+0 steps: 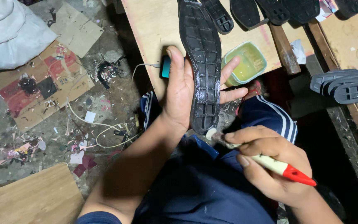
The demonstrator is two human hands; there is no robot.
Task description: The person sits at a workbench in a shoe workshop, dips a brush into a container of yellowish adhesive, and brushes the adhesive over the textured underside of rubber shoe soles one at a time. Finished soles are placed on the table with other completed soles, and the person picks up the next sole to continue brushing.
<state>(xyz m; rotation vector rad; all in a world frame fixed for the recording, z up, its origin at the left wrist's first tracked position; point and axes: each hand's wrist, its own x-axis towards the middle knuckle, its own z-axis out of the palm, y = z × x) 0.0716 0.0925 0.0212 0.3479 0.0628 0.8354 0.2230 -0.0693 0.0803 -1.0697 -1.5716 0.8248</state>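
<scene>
My left hand (183, 89) holds a black rubber shoe sole (201, 62) from underneath, tread side up, heel toward me. Its edge looks wet and shiny. My right hand (272, 164) grips a small brush with a cream and red handle (284, 169); the bristle tip (213, 135) touches the heel end of the sole. A green tub of yellowish glue (246, 63) sits on the wooden board (154, 29) just right of the sole.
More black soles lie along the board's far edge (245, 12) and stacked at right (347, 85). A phone (165, 66) with a white cable rests by my left thumb. The floor at left holds cardboard scraps (42, 83), litter and a plank (30, 199).
</scene>
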